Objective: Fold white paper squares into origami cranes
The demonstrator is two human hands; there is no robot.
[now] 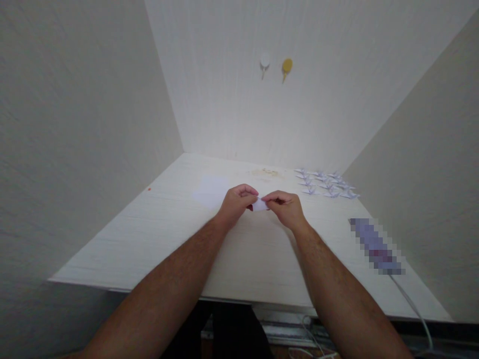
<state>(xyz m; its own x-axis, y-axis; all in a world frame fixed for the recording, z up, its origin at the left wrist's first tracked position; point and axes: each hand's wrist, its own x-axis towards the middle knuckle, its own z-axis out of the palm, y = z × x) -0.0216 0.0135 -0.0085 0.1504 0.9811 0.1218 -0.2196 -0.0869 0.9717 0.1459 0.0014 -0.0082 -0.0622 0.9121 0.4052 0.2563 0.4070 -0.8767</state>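
Observation:
A small folded piece of white paper [259, 205] is held between my two hands above the white table. My left hand [238, 202] pinches its left side between thumb and fingers. On the opposite side, my right hand [286, 205] grips the upper right edge with thumb and forefinger. The fingers hide part of the paper, so its full shape cannot be made out. Just beyond my left hand lie flat white paper sheets [211, 190]. At the back right, several folded white paper cranes [328, 187] stand in rows.
The white table [157, 239] meets walls on the left, right and back. A pixelated flat object [376, 247] with a white cable [413, 301] lies near the right edge. Two hooks, one white [265, 62] and one yellow [287, 66], hang on the back wall.

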